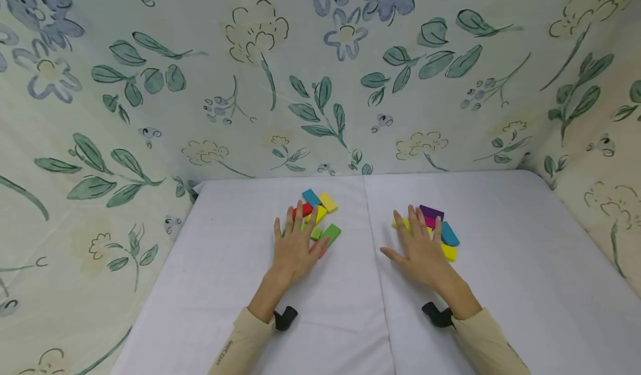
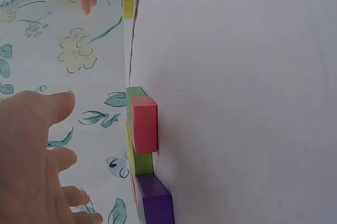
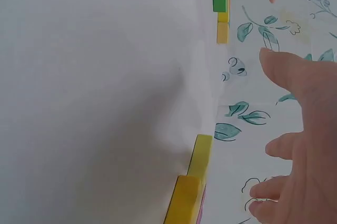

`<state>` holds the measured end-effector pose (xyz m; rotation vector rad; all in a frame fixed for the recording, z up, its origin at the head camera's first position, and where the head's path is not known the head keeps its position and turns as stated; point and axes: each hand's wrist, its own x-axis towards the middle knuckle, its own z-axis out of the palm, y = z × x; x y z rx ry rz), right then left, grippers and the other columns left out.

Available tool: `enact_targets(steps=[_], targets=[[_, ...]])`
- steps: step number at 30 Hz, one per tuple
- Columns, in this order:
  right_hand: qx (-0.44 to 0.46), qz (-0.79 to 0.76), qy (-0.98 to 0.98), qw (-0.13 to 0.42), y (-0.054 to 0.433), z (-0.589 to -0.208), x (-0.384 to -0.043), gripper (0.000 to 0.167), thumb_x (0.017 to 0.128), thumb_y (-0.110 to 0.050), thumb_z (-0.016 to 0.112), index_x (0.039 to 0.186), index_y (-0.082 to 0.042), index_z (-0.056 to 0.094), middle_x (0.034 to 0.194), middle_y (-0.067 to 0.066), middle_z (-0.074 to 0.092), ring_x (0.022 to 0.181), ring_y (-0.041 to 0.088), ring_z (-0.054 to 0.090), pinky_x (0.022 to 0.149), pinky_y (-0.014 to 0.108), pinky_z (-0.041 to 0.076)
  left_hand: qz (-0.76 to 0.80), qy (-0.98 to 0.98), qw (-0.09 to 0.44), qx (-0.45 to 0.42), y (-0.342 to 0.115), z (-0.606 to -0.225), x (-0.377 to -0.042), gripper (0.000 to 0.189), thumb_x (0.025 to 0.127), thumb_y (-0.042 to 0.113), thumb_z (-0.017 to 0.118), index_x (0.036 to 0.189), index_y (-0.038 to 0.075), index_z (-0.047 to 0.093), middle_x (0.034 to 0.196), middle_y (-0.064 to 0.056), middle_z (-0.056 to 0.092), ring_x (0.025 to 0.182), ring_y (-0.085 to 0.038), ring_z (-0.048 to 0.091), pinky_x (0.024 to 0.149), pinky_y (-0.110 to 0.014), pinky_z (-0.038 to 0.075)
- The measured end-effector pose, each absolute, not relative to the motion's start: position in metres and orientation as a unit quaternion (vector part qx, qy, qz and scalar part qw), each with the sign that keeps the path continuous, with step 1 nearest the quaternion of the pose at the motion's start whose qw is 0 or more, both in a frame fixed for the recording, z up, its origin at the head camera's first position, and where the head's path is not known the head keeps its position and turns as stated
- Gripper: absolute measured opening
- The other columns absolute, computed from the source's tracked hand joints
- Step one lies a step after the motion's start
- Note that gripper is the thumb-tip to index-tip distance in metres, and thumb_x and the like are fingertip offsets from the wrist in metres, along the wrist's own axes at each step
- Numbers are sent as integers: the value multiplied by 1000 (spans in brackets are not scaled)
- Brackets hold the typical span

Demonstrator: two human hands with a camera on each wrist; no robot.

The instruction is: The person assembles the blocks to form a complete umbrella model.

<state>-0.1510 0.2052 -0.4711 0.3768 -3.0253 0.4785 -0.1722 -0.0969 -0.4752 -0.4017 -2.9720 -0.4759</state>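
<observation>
Fingers spread, my left hand [image 1: 294, 252] hovers over a loose group of coloured blocks. Around it show a blue block [image 1: 311, 198], a red block [image 1: 302, 211], a green block [image 1: 330, 236] and yellow ones. The left wrist view has a pink block [image 2: 145, 126] and a purple block [image 2: 157, 200] below that hand. My right hand [image 1: 423, 255], also spread and holding nothing, is over a second group. A dark purple block [image 1: 432, 213], a blue block [image 1: 449, 234] and a yellow block [image 1: 449, 252] stick out past its fingers. Both hands partly hide their blocks.
A white cloth [image 1: 345, 319] covers the table, with a crease running between the two block groups. Floral fabric [image 1: 320, 136] hangs behind and at both sides. Black wrist devices [image 1: 286, 319] sit at the cuffs of the beige sleeves [image 1: 245, 344].
</observation>
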Motion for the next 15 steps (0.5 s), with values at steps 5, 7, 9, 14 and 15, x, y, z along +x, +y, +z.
enact_targets(steps=[5,7,9,14,15], targets=[[126,161,-978,41,220,-472,-150,88,98,-50,64,164,-6,25,168,35,13,156,55,11,118,78,-6,-164,-976,57,-131,-100,-478,-175,76,103,58,49,166,24,24,174,-18,15,158,-44,21,122,-71,20],[126,156,-979,46,224,-474,-149,87,98,-49,65,163,-5,28,167,36,16,155,56,14,118,79,-3,-161,-977,59,-126,-102,-479,-176,76,102,58,51,166,24,26,173,-19,18,157,-43,25,121,-69,24],[122,151,-980,48,228,-476,-149,85,98,-47,66,162,-4,31,166,36,17,154,57,16,118,79,1,-161,-977,64,-125,-102,-480,-177,76,101,57,54,165,24,29,171,-20,23,154,-42,31,119,-67,30],[123,165,-977,49,233,-480,-151,80,98,-44,67,161,-7,34,166,35,22,153,56,21,119,79,5,-184,-971,80,-126,-104,-482,-180,75,98,54,63,161,22,38,166,-20,34,144,-39,43,112,-59,42],[125,170,-976,52,234,-481,-152,78,98,-44,67,160,-8,35,165,34,24,152,56,23,119,78,6,-189,-970,85,-127,-104,-482,-180,75,97,53,66,160,21,41,164,-20,36,142,-38,44,109,-57,44]])
